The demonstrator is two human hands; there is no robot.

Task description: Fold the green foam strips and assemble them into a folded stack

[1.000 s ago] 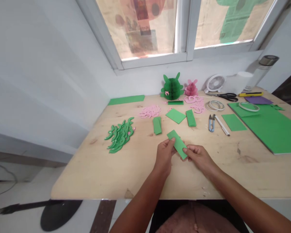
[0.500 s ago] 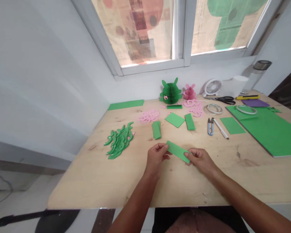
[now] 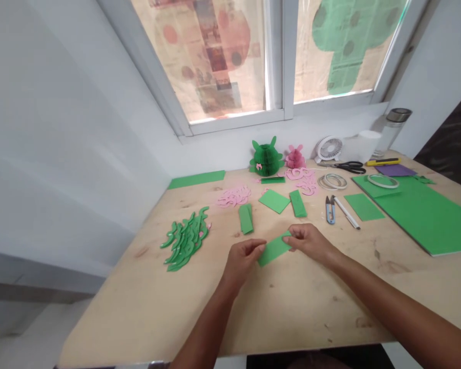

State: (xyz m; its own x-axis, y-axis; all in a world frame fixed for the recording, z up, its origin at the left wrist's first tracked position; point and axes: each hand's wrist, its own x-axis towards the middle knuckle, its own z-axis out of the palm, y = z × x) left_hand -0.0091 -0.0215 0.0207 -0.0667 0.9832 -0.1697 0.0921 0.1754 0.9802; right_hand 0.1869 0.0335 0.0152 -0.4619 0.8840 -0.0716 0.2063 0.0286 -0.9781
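Observation:
A narrow green paper strip [image 3: 273, 249] is stretched between my two hands, just above the wooden table. My left hand [image 3: 244, 259] pinches its lower left end between thumb and fingers. At the upper right end, my right hand [image 3: 308, 241] grips it the same way. Just beyond lie a folded green paper piece [image 3: 246, 219], a green paper rectangle [image 3: 274, 201] and another narrow green piece [image 3: 298, 204]. To the left of my hands is a heap of curved green paper cutouts [image 3: 187, 240].
Pink paper cutouts [image 3: 234, 196] lie further back. Green [image 3: 267, 159] and pink [image 3: 294, 157] honeycomb paper figures stand by the wall. At right are snips [image 3: 330, 211], a white pen [image 3: 347, 212], tape rolls [image 3: 332, 181], scissors [image 3: 349, 166], a yellow cutter [image 3: 383, 162], a fan [image 3: 329, 148] and green sheets [image 3: 426, 218].
The green strip has turned: its right end now points up and its left end down. My right hand has risen slightly, my left has lowered. The camera view has tilted up a little.

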